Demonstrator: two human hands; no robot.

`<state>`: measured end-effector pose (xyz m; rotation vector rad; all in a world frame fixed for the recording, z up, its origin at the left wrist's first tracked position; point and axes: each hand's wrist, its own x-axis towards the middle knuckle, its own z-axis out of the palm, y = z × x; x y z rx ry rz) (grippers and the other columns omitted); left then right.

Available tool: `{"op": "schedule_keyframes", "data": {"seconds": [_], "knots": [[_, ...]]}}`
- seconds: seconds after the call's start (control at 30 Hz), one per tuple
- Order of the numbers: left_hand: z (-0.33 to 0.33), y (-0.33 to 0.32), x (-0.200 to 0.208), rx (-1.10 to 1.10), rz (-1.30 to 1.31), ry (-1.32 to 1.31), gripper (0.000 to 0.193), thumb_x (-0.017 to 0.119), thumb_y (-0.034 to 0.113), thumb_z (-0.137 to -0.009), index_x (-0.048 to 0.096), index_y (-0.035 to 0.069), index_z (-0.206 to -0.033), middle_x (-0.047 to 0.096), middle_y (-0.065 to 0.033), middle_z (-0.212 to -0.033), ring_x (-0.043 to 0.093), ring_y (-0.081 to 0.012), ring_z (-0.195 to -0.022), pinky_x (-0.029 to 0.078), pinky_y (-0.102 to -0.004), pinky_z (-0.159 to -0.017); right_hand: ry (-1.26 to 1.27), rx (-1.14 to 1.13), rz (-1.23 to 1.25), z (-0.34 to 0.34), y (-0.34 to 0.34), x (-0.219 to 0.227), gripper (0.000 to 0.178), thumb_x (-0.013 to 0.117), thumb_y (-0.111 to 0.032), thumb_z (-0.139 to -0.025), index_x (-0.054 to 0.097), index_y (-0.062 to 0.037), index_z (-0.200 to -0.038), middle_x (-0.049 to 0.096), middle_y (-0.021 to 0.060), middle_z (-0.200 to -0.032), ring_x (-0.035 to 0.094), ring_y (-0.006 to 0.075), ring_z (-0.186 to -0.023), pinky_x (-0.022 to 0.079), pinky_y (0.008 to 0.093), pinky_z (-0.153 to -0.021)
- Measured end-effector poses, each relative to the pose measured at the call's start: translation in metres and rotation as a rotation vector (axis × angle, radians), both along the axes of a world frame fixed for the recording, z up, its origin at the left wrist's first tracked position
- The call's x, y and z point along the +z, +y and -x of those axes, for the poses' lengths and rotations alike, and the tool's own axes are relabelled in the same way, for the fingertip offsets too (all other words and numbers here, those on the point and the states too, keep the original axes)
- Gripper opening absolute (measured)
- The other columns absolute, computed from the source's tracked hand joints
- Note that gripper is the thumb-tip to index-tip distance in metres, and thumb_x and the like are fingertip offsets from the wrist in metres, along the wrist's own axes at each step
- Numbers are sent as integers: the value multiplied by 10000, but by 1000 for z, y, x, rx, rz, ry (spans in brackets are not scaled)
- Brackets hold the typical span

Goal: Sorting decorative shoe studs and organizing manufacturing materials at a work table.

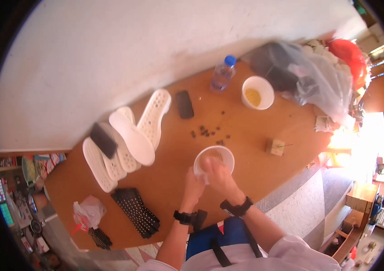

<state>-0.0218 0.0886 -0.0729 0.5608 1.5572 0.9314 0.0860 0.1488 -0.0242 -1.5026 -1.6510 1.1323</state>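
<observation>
Head view: left hand [194, 181] touches the near-left rim of a white tub [230, 159] on the table [165, 192]; right hand [222, 177] bends over its mouth. Their grips cannot be told. Small dark pieces [207, 133] lie just beyond the tub.

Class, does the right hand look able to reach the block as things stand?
Probably yes: from the right hand, now at the near bowl, only tabletop seems to lie toward the block.
</observation>
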Motion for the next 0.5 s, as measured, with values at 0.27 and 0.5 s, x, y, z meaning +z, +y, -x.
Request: {"op": "schedule_keyframes", "data": {"seconds": [0.27, 0.5], "knots": [[-14, -11, 78, -78, -67, 239, 356, 533, 19, -819, 526, -60, -1166, 638, -238, -1072, 634, -340, -1029, 495, -392, -874, -374, -104, -351, -54, -22, 93, 435, 684, -156, -832, 534, 49, -1185, 563, 215, -1074, 586, 398, -887, 476, 444, -836], [-55, 21, 147, -450, -42, 209, 387, 616, 107, -856, 503, -40, -1195, 646, -230, -1063, 646, -321, -1002, 500, -386, -867, -55, -109, 289, -149, -11, 94, 339, 593, -119, -861, 563, 39, -1159, 637, 237, -1002, 646, 377, -914, 512, 407, -799]]}}
